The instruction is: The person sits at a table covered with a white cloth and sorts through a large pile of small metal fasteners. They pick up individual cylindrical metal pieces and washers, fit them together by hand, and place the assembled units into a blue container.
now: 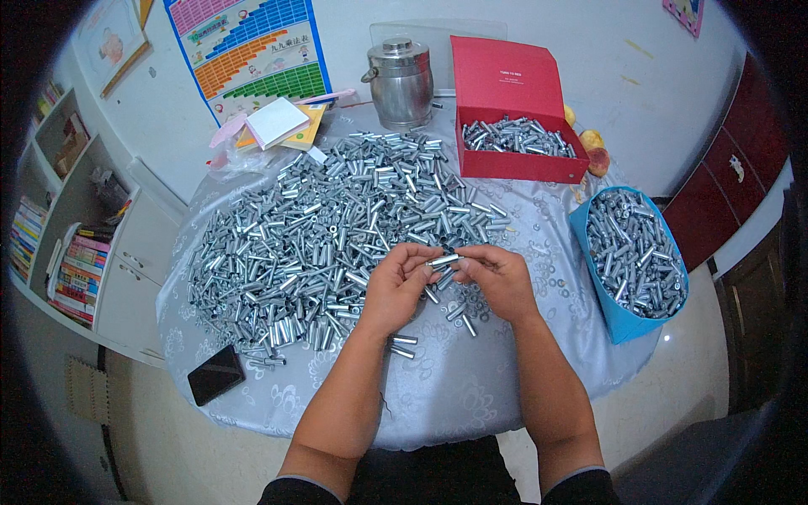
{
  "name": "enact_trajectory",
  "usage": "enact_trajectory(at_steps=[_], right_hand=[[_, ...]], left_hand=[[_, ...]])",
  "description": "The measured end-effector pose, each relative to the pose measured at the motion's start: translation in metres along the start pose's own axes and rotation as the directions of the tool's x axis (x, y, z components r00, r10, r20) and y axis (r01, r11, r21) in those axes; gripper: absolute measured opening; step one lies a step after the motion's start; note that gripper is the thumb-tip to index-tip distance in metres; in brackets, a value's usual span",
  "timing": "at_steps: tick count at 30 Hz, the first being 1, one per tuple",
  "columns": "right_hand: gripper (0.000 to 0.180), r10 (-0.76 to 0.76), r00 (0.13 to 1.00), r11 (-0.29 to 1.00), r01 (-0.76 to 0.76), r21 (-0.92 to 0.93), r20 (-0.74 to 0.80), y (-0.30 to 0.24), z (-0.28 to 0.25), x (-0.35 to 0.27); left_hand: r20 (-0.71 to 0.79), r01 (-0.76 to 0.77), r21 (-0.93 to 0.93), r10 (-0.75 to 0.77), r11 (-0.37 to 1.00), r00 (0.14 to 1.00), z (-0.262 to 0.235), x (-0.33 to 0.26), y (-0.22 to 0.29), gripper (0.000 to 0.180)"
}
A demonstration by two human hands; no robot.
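Note:
Between my two hands is a small silvery metal sleeve (pixel 443 261), held roughly level above the near right edge of a big heap. My left hand (pixel 399 282) pinches its left end, fingers closed. Thumb and fingers of my right hand (pixel 498 278) close on its other end. The heap of loose metal sleeves and bolts (pixel 337 227) spreads over the table left of and beyond my hands. A few single sleeves (pixel 403 346) lie by my left wrist, and others rest beneath my right hand.
An open red box (pixel 522 168) of metal pieces stands at the back right. A blue fabric bin (pixel 606 290), filled with similar pieces, sits at the right edge. Behind the heap are a steel canister (pixel 401 88) and books (pixel 278 124). A black phone (pixel 216 375) lies front left.

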State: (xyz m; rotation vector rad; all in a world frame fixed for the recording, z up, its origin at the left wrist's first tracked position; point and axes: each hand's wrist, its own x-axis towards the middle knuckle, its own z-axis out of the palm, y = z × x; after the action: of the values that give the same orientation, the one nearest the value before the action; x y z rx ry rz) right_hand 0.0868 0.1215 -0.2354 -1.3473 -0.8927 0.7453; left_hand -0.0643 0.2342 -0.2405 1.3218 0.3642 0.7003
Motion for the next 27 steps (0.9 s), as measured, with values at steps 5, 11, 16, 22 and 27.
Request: enact_trajectory(at_steps=[5,11,16,22,27], right_hand=[[0.021,-0.002,1.0,1.0,0.003,0.025,-0.014,-0.0006,0.0008,-0.0005],[0.02,-0.014,1.0,0.999,0.015,0.053,-0.022,0.0033,-0.0008,0.0018],[0.02,-0.001,1.0,0.998,0.003,0.063,-0.03,0.0038,-0.0003,0.0028],[0.02,-0.013,1.0,0.996,0.015,0.091,-0.027,0.0014,0.0001,0.002],[0.019,-0.02,1.0,0.997,0.021,0.076,-0.014,0.0024,0.0008,0.0014]], left_hand=[[-0.022,-0.003,0.024,0.003,1.0,1.0,-0.0019,0.0,-0.0003,0.024],[-0.095,0.006,-0.024,-0.008,1.0,0.995,-0.0029,0.0019,-0.0029,0.022],[-0.101,0.036,-0.03,-0.039,0.999,0.994,-0.0042,0.0024,-0.0025,0.022],[-0.107,0.054,0.047,-0.049,0.997,0.993,-0.0036,0.0008,-0.0021,0.026],[-0.069,0.059,0.207,-0.045,0.977,0.997,-0.003,-0.001,-0.0049,0.026]])
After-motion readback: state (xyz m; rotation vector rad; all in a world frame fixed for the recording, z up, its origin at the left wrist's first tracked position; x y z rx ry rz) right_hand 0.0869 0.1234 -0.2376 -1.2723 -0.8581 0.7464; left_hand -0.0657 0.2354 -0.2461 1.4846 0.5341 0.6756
